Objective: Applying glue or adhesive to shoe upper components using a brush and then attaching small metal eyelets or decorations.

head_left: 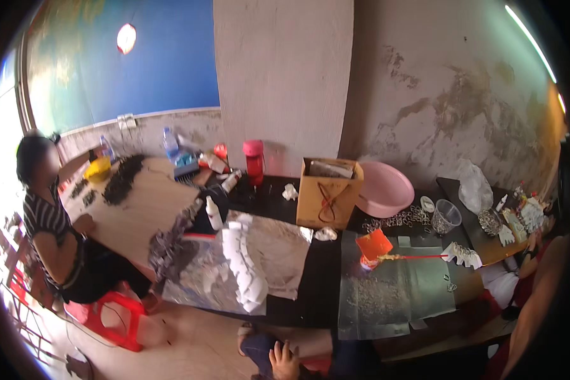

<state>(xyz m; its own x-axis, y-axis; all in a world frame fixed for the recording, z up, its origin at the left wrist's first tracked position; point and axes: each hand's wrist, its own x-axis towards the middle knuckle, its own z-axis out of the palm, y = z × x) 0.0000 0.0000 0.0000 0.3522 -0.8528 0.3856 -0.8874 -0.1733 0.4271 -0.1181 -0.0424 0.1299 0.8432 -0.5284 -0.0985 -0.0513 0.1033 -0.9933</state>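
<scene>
At the lower edge, my left hand [284,362] rests on my dark trouser leg [258,349], fingers apart and nothing in them. My right hand is out of view. Beyond my knees, a row of overlapping white pieces [244,269] lies on a clear plastic sheet [202,278]. A white squeeze bottle [213,213] stands behind it. To the right, an orange square piece [373,244] sits on top of a small tub [369,263]. From there a thin red stick [418,257] reaches toward a cluster of white pieces [462,255].
A seated person [47,234] is at the left on a red stool [117,316]; another person's hands [535,240] are at the far right. A paper bag [331,196], pink basin [386,190], clear cup [446,215] and red flask [254,163] stand along the back.
</scene>
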